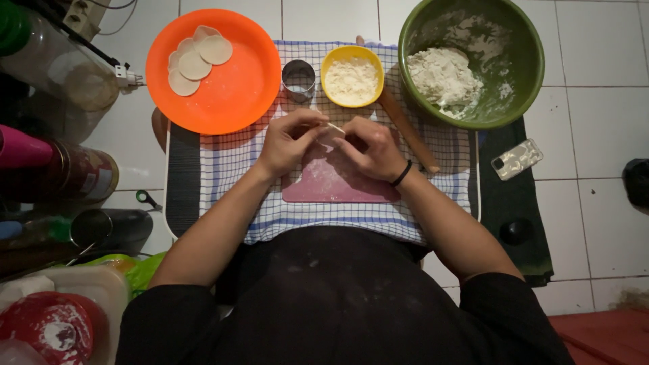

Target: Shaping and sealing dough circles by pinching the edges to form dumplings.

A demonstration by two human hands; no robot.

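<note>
Both hands meet above a pink cutting board (338, 182) that lies on a blue-checked cloth (230, 155). My left hand (289, 140) and my right hand (370, 147) pinch a small pale piece of dough (334, 128) between their fingertips. A black band circles my right wrist. Beyond the hands stand a small metal ring cutter (298, 79) and a yellow bowl of flour (351, 76). An orange plate (236, 88) at the far left holds several round dough discs (196, 61). A green bowl (520, 61) at the far right holds a lump of dough (443, 74).
A wooden rolling pin (407, 128) lies diagonally between the yellow and green bowls. A phone (516, 159) rests on a dark mat at the right. Jars, a bottle and containers (61, 169) crowd the left side on the white tiled floor.
</note>
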